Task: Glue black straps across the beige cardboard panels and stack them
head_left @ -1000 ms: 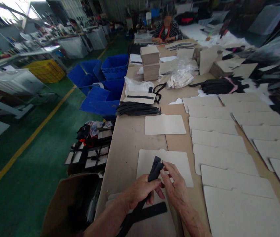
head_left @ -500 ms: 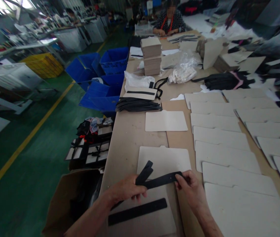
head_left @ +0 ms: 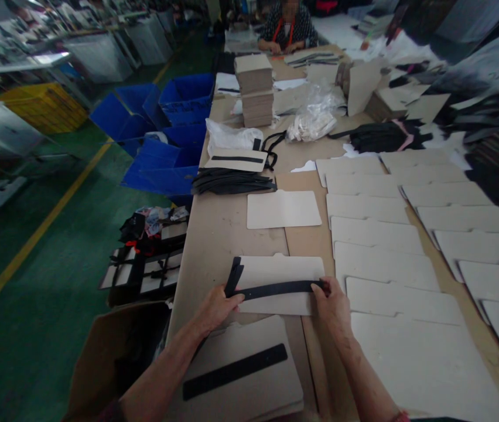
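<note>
The black strip [head_left: 276, 289] lies stretched across the grey card [head_left: 276, 266] on the desk [head_left: 223, 228]. My left hand [head_left: 214, 308] grips its left end along with the spare strips [head_left: 233, 274], and my right hand [head_left: 332, 302] pinches the other end. I'd say an uneven pull could set it crooked.

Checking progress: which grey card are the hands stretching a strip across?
The second card from you; left hand and right hand hold the strip over it.

no readable text, labels or signs
</note>
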Available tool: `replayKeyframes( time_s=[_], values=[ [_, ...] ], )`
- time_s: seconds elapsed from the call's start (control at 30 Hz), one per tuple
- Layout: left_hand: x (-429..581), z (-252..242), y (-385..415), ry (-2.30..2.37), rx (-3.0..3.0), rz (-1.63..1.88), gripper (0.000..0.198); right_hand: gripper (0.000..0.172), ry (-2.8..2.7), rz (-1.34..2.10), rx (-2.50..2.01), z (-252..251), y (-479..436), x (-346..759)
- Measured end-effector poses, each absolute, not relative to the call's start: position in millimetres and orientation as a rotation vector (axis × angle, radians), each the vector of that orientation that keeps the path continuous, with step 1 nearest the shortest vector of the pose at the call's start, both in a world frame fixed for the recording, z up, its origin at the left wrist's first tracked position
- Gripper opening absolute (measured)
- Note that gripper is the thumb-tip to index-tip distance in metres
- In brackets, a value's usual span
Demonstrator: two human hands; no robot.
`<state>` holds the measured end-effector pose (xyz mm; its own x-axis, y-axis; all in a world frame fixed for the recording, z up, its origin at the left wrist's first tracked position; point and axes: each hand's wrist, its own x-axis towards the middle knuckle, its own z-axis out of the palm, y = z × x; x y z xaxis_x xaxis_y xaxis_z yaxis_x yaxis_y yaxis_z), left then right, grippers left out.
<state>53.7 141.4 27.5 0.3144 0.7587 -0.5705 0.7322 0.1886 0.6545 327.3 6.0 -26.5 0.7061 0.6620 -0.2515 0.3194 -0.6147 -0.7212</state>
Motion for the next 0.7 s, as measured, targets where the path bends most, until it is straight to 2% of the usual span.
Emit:
replayKeyframes(
  time_s=[0.43,0.7],
  values=[
    [72,35,145,1.422,1.572,0.093,0.017,0.029,-0.851,0.577,-2.383,-25,14,328],
    [72,26,148,1.455,1.583,0.078,0.023,0.026,-0.894,0.563,-2.449,-26,16,328]
  ],
)
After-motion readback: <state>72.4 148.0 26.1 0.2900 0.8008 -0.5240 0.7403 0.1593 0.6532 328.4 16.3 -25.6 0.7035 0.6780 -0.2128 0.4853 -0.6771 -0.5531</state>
